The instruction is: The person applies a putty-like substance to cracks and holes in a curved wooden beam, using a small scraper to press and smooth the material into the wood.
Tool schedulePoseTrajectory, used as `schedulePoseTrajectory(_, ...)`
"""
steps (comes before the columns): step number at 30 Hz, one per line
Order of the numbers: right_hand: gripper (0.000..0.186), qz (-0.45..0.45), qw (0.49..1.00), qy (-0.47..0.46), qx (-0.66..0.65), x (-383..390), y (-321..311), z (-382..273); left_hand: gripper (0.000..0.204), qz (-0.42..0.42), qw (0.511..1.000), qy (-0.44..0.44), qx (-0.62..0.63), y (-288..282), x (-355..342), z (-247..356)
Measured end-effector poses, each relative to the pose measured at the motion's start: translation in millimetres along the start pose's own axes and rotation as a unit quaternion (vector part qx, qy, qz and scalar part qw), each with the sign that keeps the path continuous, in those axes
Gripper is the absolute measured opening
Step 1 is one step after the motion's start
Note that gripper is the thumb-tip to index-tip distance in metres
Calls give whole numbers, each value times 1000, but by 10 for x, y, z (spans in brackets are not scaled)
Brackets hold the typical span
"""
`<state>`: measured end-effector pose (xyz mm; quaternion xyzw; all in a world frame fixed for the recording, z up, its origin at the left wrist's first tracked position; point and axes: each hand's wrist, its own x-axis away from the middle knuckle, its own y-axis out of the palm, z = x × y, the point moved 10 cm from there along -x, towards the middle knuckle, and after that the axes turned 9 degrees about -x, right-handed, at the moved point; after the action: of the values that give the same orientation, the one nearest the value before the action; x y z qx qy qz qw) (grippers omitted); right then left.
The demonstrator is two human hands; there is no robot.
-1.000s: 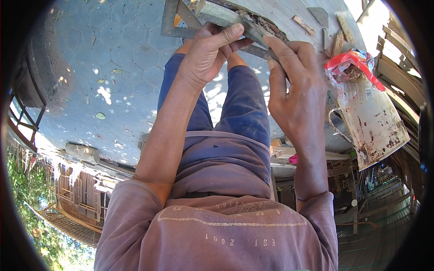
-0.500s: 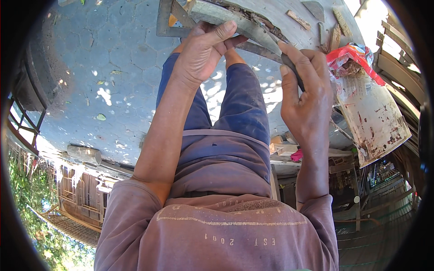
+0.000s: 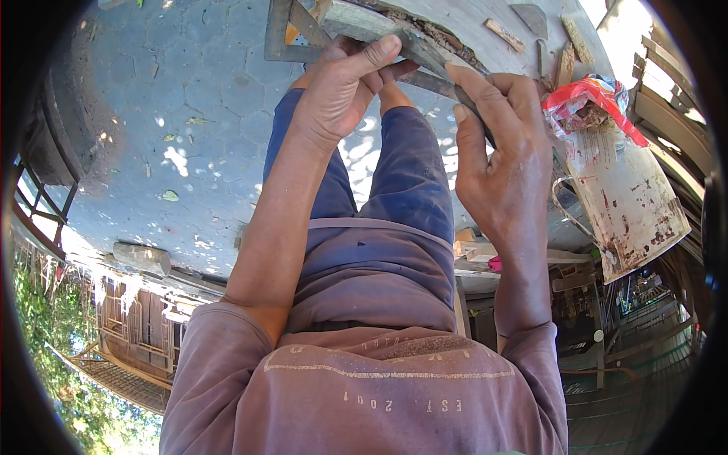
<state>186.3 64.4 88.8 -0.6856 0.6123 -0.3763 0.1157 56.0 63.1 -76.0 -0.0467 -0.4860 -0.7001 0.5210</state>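
Observation:
My left hand [image 3: 341,91] grips a long greyish bar [image 3: 356,24], apparently wood, near the top centre, with its thumb along the near edge. My right hand [image 3: 504,152] holds a dark, narrow flat tool [image 3: 425,53], which rests against the bar and slants down into my fingers; part of it is hidden in my palm. Beneath the bar is a flat metal frame [image 3: 284,53] with an angled brace. Dark debris [image 3: 432,34] lies along a gap in the pale work surface [image 3: 497,15] behind the bar.
Wood scraps [image 3: 503,34] and a grey flat piece [image 3: 531,19] lie on the surface. At right are a red plastic bag [image 3: 569,98] and a stained pale container [image 3: 629,205] with a handle. My legs are below my hands, over grey paving [image 3: 167,114]; a short log [image 3: 140,258] lies left.
My right hand and its tool moved down-right half a second ago and are now back up-left along the bar. My left hand sits slightly farther left than one second ago, still gripping.

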Motion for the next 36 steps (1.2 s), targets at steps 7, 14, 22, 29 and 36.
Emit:
schedulePoseTrajectory(7, 32, -34, 999, -14, -25, -268, 115, -5, 40, 3, 1000, -3, 8, 4, -8, 4)
schedulePoseTrajectory(14, 35, -66, 998, 5, -17, -246, 36, -29, 41, -3, 1000, 0, 20, 4, 0, -2)
schedulePoseTrajectory(22, 33, -27, 999, 11, -32, -131, 57, -15, 42, -9, 1000, -5, 8, -13, -17, 7)
schedulePoseTrajectory(29, 36, 2, 999, -4, 32, 24, 5, 117, 46, 7, 1000, -3, -2, 5, -6, 13)
schedulePoseTrajectory(36, 38, 12, 1000, 11, -25, 107, -141, 218, 48, -6, 1000, 12, -7, 12, -11, 30)
